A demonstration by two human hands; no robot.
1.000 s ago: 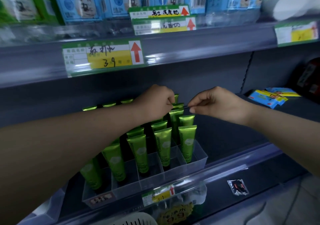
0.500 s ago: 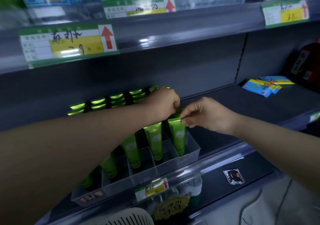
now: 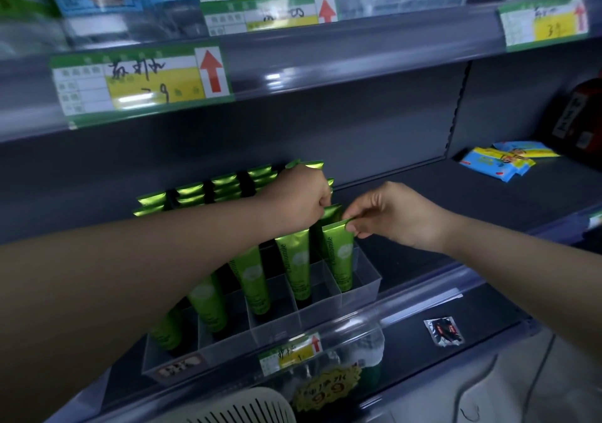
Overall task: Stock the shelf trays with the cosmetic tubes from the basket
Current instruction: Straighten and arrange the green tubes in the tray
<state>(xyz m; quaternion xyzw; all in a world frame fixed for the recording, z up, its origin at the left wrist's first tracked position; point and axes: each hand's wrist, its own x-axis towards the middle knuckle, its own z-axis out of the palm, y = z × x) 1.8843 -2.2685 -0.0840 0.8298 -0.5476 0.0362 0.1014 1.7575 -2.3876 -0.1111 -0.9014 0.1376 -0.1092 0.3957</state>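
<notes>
Dark grey metal shop shelving [image 3: 407, 188] on every side, hung with green-and-yellow paper price labels [image 3: 140, 80]. On the middle shelf, a clear plastic divided tray [image 3: 361, 287], lanes filled with glossy green cosmetic tubes [image 3: 250, 279] standing cap-down in files. Lower still, at the bottom edge, only the rim of a white slotted plastic basket [image 3: 241, 406] (contents out of sight). Over the files, left hand [image 3: 303, 199], fingers curled round the crimped top of the rear tube [image 3: 333, 211] in the rightmost lane. Beside it, right hand [image 3: 394, 219], thumb and forefinger pinching the crimped top of the front tube [image 3: 340, 256], already standing in that same lane. Looks like seating and straightening, late in filling this tray. Probably best to hold the rear tube back, press the front tube straight down onto the tray floor with the label facing forward, then release gently so as not to topple the neighbours.
</notes>
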